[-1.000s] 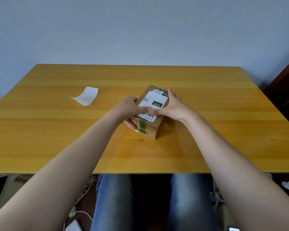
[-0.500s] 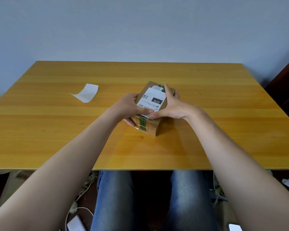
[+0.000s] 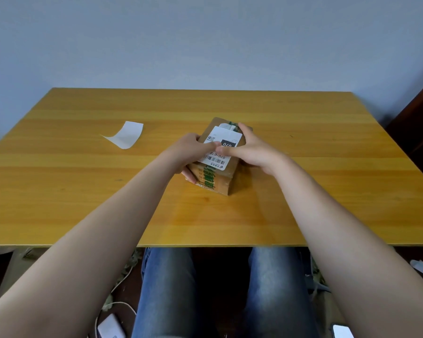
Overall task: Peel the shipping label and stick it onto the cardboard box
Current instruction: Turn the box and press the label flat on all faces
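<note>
A small brown cardboard box with green tape stands in the middle of the wooden table. A white shipping label with a barcode and a black "070" block lies flat on its top. My left hand grips the box's left side, thumb on the label. My right hand wraps the right side, its thumb pressing the label too. Both thumbs meet at the label's middle.
A white backing paper lies curled on the table to the left. Under the table's near edge are my legs in jeans, cables, a white adapter and a phone. A dark cabinet stands at the right.
Both thumbs have slid from the label's near end up towards its middle. The box and backing paper stay in place; the camera has tilted slightly.
</note>
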Demonstrator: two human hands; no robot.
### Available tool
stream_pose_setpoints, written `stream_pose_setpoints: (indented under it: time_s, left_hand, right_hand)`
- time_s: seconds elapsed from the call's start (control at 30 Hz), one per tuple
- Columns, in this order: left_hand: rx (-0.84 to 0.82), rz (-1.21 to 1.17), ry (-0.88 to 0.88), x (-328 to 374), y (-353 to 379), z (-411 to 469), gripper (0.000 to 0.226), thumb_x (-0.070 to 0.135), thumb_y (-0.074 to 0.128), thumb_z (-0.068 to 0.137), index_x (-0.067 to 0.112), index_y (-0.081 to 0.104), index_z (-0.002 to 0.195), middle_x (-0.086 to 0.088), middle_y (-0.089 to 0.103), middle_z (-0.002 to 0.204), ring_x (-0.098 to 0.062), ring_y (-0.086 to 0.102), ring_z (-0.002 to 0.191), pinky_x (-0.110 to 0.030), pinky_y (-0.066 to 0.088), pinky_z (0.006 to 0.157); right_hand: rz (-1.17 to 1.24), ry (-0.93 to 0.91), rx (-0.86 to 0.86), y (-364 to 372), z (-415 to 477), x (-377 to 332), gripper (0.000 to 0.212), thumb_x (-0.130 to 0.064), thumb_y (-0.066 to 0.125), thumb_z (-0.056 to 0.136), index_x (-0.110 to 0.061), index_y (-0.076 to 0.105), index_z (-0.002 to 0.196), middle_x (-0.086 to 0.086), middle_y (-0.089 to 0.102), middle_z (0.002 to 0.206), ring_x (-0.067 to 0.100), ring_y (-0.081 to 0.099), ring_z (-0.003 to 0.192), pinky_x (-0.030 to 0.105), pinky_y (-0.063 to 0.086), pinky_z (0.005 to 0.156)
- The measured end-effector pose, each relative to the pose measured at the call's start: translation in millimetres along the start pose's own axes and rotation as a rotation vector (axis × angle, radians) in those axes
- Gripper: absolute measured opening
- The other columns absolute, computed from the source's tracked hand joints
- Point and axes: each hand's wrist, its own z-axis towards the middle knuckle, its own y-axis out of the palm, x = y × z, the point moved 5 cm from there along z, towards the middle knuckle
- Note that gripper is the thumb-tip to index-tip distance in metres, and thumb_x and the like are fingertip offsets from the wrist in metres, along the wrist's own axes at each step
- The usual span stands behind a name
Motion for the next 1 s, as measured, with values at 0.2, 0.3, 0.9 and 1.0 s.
stream_pose_setpoints:
  time_s: [0.2, 0.3, 0.9, 1.0]
  left_hand:
    - [0.071, 0.065, -0.018, 2.0, 1.3, 1.9, 0.047, 0.051, 0.073, 0.094, 0.014, 0.062, 0.12, -0.012, 0.072, 0.106, -0.039, 0.075, 0.088, -0.059, 0.065, 0.065]
    - [0.072, 0.091, 0.0, -0.7, -0.1, 2.6, 0.05, 0.051, 0.078, 0.09, 0.014, 0.064, 0.12, -0.012, 0.074, 0.105, -0.037, 0.076, 0.087, -0.056, 0.066, 0.064]
    - [-0.028, 0.15, 0.071, -6.7, -0.3, 0.4, 0.066, 0.043, 0.095, 0.072, 0.02, 0.065, 0.125, -0.006, 0.074, 0.113, -0.031, 0.077, 0.094, -0.052, 0.067, 0.067]
    - [-0.045, 0.134, 0.086, -7.6, 0.2, -2.4, 0.068, 0.044, 0.095, 0.07, 0.023, 0.063, 0.126, -0.003, 0.073, 0.116, -0.03, 0.075, 0.099, -0.051, 0.067, 0.066]
  right_hand:
    - [-0.044, -0.034, 0.078, 2.0, -1.3, -6.5, 0.154, -0.077, 0.084, 0.034, -0.034, 0.016, 0.166, 0.002, 0.038, 0.161, 0.021, 0.05, 0.138, 0.044, 0.043, 0.115]
    - [-0.078, -0.026, 0.061, 1.5, -6.0, -6.1, 0.159, -0.073, 0.087, 0.032, -0.033, 0.011, 0.167, 0.001, 0.034, 0.164, 0.022, 0.044, 0.142, 0.042, 0.04, 0.116]
    - [-0.347, -0.015, -0.082, -1.3, -21.0, -4.1, 0.155, -0.066, 0.091, 0.059, -0.038, -0.021, 0.162, 0.01, 0.017, 0.165, 0.033, 0.03, 0.148, 0.043, 0.035, 0.102]
    - [-0.334, -0.022, -0.097, -1.1, -18.3, -2.0, 0.157, -0.065, 0.093, 0.058, -0.037, -0.022, 0.162, 0.009, 0.013, 0.168, 0.033, 0.026, 0.151, 0.042, 0.033, 0.104]
